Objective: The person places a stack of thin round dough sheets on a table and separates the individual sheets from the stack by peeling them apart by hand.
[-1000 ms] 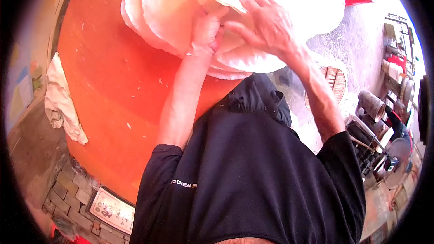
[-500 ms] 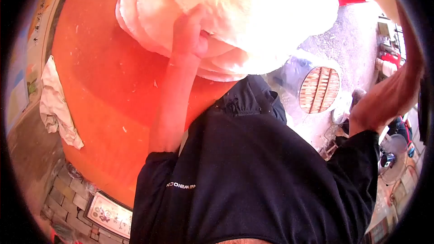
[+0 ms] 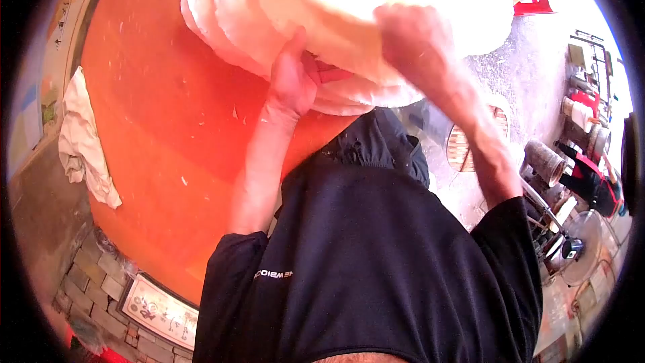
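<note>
- Head view: since the last frame, the person's right hand (image 3: pixel 420 37) has swung back from the far right and is over the stacked pale sheets (image 3: pixel 342 13); the left hand (image 3: pixel 293 81) has turned, its thumb now lifted apart from the fingers.
- The sheets lie on the orange table (image 3: pixel 175 128), overlapping in wide, rounded layers at its far edge.
- The left hand is loosely spread at the near edge of the sheets, its fingers shaded beside the layers.
- The right hand, blurred, has its fingers bent over the sheets; whether it pinches them cannot be told.
- White lettering (image 3: pixel 274 274) on the black shirt (image 3: pixel 376 249) appears upside down, not surely legible.
- Characters on the white sign (image 3: pixel 160 309) at lower left are too small to read.
</note>
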The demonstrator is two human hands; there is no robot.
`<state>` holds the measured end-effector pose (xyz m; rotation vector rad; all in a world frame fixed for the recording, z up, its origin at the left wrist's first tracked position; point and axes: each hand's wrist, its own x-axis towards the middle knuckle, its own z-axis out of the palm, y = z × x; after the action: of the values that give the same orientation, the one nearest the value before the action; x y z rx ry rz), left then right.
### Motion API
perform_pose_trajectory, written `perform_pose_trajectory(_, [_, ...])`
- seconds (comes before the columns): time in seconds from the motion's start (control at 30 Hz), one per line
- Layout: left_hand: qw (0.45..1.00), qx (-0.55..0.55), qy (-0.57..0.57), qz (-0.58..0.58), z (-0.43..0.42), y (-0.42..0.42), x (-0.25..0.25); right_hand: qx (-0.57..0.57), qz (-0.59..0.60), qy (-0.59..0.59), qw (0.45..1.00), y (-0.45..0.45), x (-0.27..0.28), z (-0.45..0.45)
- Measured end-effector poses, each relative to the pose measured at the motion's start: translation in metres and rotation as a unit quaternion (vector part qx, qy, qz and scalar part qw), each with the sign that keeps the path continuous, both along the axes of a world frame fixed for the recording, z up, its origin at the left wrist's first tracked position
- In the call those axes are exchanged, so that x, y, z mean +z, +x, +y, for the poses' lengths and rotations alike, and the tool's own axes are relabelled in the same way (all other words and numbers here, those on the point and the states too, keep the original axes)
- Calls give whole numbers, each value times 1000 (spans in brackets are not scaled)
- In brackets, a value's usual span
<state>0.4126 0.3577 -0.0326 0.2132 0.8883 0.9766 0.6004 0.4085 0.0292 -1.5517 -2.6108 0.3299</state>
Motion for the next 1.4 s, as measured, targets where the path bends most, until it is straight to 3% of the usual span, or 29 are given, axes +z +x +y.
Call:
perform_pose_trajectory(0.07, [1000,-1,-10,0,0,6,8,20,88,-19,996,-9,-23,-13])
perform_pose_trajectory(0.17, [1000,-13,15,-2,-3,1,1,-1,70,-61,996,-13,-30,-14])
perform_pose_trajectory(0.33, [998,14,39,-49,-4,2,-1,61,69,-22,995,-31,-37,-12])
perform_pose_trajectory(0.37, [998,15,40,-48,-3,1,3,44,178,-9,983,-27,-25,-27])
perform_pose_trajectory(0.43, [993,44,44,-103,-4,1,12,28,244,21,969,-22,-28,-40])
perform_pose_trajectory(0.5, [991,29,64,-117,-4,4,0,7,198,61,978,-18,-42,-40])
perform_pose_trajectory(0.57, [989,116,35,-87,1,10,-10,-14,153,104,983,-15,-45,-31])
perform_pose_trajectory(0.63, [992,106,30,-60,0,9,-16,-15,42,-12,999,-11,-34,-19])
perform_pose_trajectory(0.67, [995,96,25,-32,-1,8,-19,-6,67,22,998,3,-33,-10])
perform_pose_trajectory(0.7, [994,99,28,-19,-6,7,-20,10,-26,38,999,12,-15,4])
perform_pose_trajectory(0.73, [994,90,37,51,-6,6,-26,15,22,78,997,26,3,19])
perform_pose_trajectory(0.77, [989,78,38,122,-11,5,-30,-69,221,-43,972,57,2,35])
perform_pose_trajectory(0.8, [989,76,35,121,-17,4,-28,-78,149,75,983,52,34,34])
perform_pose_trajectory(0.87, [978,44,26,204,-19,3,-20,-71,134,215,965,32,87,18])
perform_pose_trajectory(0.93, [964,62,31,258,-22,5,-20,-65,-28,190,979,16,101,2])
perform_pose_trajectory(0.97, [946,79,34,311,-23,5,-21,-14,31,136,990,29,65,12])
perform_pose_trajectory(1.03, [948,72,33,307,-27,3,-25,-21,20,61,998,33,34,25])
perform_pose_trajectory(1.07, [950,64,29,303,-28,2,-26,18,62,95,993,32,56,24])
perform_pose_trajectory(1.13, [963,80,10,255,-29,7,-26,4,10,106,994,38,69,39])
perform_pose_trajectory(1.2, [973,99,-10,207,-24,7,-29,-41,-19,160,986,47,93,56])
perform_pose_trajectory(1.3, [980,74,-10,183,-23,9,-26,-193,63,257,945,42,146,49])
perform_pose_trajectory(1.37, [942,81,18,324,-26,15,-13,-374,55,166,911,12,167,33])
perform_pose_trajectory(1.4, [941,96,11,324,-28,14,-11,-206,7,206,957,42,139,25])
